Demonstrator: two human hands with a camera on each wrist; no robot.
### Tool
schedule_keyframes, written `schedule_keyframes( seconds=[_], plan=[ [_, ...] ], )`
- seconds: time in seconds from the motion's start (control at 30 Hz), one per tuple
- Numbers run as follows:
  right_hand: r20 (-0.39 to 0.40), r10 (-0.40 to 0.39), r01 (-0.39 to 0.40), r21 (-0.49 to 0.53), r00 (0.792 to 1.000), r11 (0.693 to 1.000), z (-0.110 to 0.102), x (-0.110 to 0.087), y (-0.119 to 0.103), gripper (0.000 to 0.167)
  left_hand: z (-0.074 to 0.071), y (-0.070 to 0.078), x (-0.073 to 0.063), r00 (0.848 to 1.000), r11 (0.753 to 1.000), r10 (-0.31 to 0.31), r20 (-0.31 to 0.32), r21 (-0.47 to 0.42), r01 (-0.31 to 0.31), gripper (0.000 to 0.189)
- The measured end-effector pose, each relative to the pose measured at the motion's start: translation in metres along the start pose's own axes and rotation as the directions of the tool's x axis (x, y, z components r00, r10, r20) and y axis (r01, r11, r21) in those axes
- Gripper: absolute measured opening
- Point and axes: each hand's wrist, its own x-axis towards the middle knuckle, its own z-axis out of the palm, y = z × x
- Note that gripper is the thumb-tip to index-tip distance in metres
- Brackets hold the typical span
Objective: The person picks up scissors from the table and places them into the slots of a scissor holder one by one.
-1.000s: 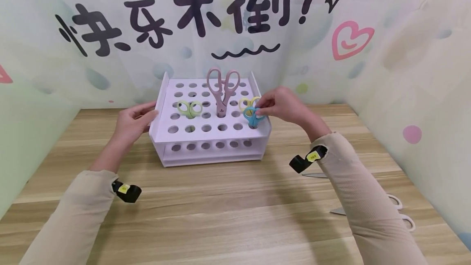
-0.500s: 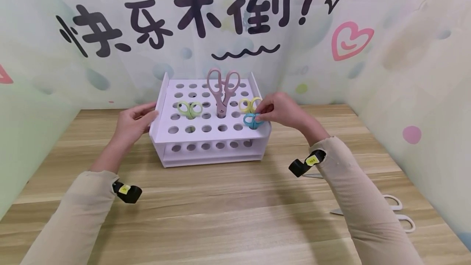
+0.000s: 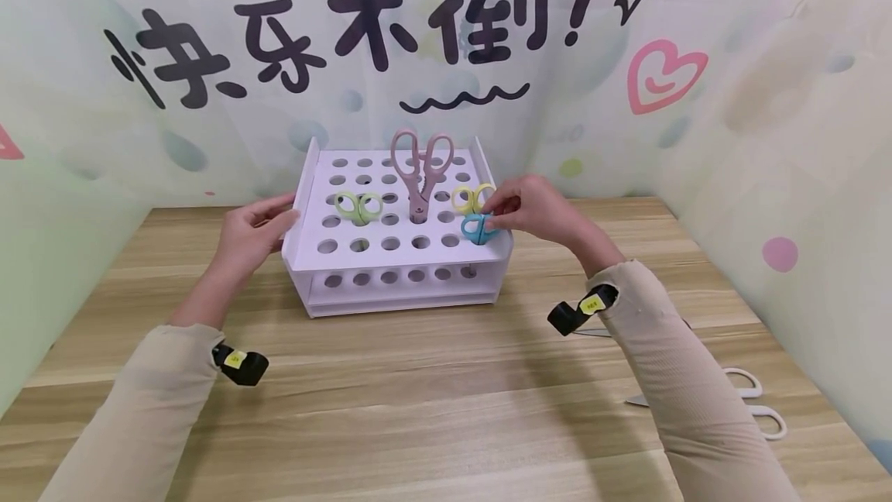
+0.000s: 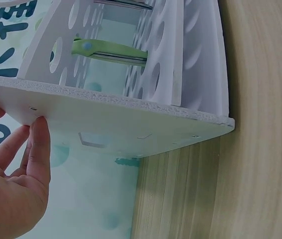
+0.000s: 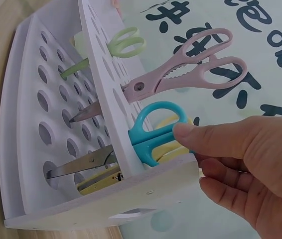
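In the head view a white rack point(image 3: 376, 254) with rows of round holes stands on the table. My left hand point(image 3: 254, 232) touches the outer face of its left side panel point(image 4: 106, 119) with extended fingers. At the front right corner, my right hand point(image 3: 533, 208) pinches a handle of blue scissors point(image 5: 153, 132). Their blade point(image 5: 83, 162) passes through the upper hole, and its tip is at a hole in the lower board. Close behind stand yellow scissors point(image 3: 463, 198), partly hidden by the hand. Pink scissors point(image 3: 420, 184) and green scissors point(image 3: 359, 208) also stand in the rack.
White-handled scissors point(image 3: 770, 413) lie on the wooden table point(image 3: 390, 401) at the right, partly covered by my right sleeve point(image 3: 690, 378). Another blade point(image 3: 592, 331) shows beside the right wrist camera. A printed cloth point(image 3: 390, 29) hangs behind the rack.
The blue scissors have gone down deeper into their hole, with my right hand lowering along with them. My left hand stays at the rack's side.
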Motion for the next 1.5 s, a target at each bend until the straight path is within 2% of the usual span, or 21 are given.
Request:
schedule_keyframes(
  seconds=[0.23,0.47,0.77,1.17,1.37,1.5],
  plan=[
    [-0.009,-0.001,0.001,0.016,1.000,1.000,-0.003,-0.003,0.000,0.020,0.000,0.000,0.000,1.000,1.000,-0.004,0.000,0.012,0.004,0.054],
    [-0.015,-0.041,0.041,0.005,0.999,0.999,-0.009,-0.009,0.001,0.024,0.000,-0.001,0.000,1.000,1.000,-0.003,0.002,-0.007,0.003,0.054],
    [0.009,-0.033,0.033,0.009,0.999,0.999,-0.020,-0.026,0.008,0.023,0.001,0.000,0.000,1.000,1.000,-0.013,0.007,0.008,0.013,0.054],
    [-0.006,0.038,-0.038,-0.034,0.999,0.999,-0.032,-0.065,0.041,0.024,-0.001,-0.002,0.000,1.000,1.000,0.003,0.005,-0.027,-0.003,0.054],
    [-0.040,0.034,-0.036,-0.065,0.999,0.997,-0.034,-0.088,0.060,0.022,0.000,-0.001,0.002,1.000,0.997,0.013,0.005,-0.075,-0.013,0.053],
    [-0.032,0.079,-0.081,-0.076,0.996,0.994,-0.033,-0.105,0.073,0.022,0.000,-0.002,0.001,1.000,0.998,0.011,0.006,-0.067,-0.011,0.053]
  ],
)
